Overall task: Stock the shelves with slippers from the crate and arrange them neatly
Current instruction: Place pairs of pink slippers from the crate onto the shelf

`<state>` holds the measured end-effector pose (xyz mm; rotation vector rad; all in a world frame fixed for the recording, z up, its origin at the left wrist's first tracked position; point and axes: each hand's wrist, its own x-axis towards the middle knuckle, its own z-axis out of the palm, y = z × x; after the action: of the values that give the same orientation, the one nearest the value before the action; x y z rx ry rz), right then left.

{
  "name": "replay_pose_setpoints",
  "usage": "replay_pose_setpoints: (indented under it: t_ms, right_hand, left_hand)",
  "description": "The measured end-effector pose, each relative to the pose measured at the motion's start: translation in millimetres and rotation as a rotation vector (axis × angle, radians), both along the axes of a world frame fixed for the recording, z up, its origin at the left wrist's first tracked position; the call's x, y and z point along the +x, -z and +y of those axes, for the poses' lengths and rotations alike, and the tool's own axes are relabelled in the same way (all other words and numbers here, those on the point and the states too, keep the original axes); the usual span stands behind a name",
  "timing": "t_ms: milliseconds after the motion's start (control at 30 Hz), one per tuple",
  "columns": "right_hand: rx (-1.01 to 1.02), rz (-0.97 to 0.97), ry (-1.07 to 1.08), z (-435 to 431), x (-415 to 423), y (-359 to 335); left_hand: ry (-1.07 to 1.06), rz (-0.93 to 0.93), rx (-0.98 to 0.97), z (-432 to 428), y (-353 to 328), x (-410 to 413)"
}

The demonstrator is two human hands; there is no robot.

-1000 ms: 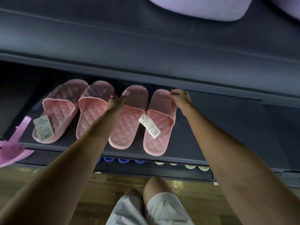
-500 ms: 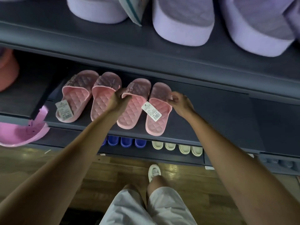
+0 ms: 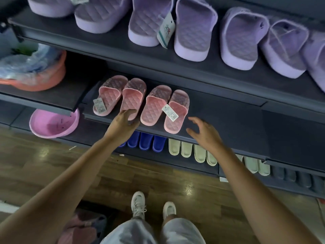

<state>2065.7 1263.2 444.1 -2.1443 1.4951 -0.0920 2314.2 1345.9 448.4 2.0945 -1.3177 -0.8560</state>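
Heel work: our left hand (image 3: 125, 121) curls fingers round one heel in the pink slipper row (image 3: 154, 106); right hand (image 3: 204, 132) hovers beside it, fingers spread. We'd draw heels level.

Dim light down here, a glossy wooden floor (image 3: 52, 164) throwing back a few glints beneath dark grey shelving (image 3: 228, 120), possibly metal.
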Motion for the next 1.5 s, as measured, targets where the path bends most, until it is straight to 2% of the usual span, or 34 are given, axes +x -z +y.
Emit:
replay_pose_setpoints:
  t_ms: [267,433,600,900,1100,1267,1500]
  right_hand:
    - [-0.100,0.063,-0.158,57,-56,-25]
    - [-0.115,0.074,-0.269,89,-95,-30]
    - [-0.115,0.073,-0.415,122,-98,-30]
    - [-0.114,0.023,-0.751,191,-32,-32]
    - [-0.093,0.036,-0.949,257,32,-31]
    - [-0.104,0.050,-1.050,323,87,-25]
    - [-0.130,-0.045,-1.118,412,157,-13]
  left_hand:
    - [0.018,-0.187,-0.054,74,-11,-39]
    - [-0.040,-0.247,-0.040,130,-20,-81]
    - [-0.110,-0.338,0.003,198,-24,-99]
    - [-0.353,-0.451,0.127,329,-29,-97]
    - [-0.544,-0.439,0.182,427,-23,-80]
    - [-0.662,-0.416,0.169,508,-17,-50]
    - [-0.725,-0.407,0.174,601,1,-7]
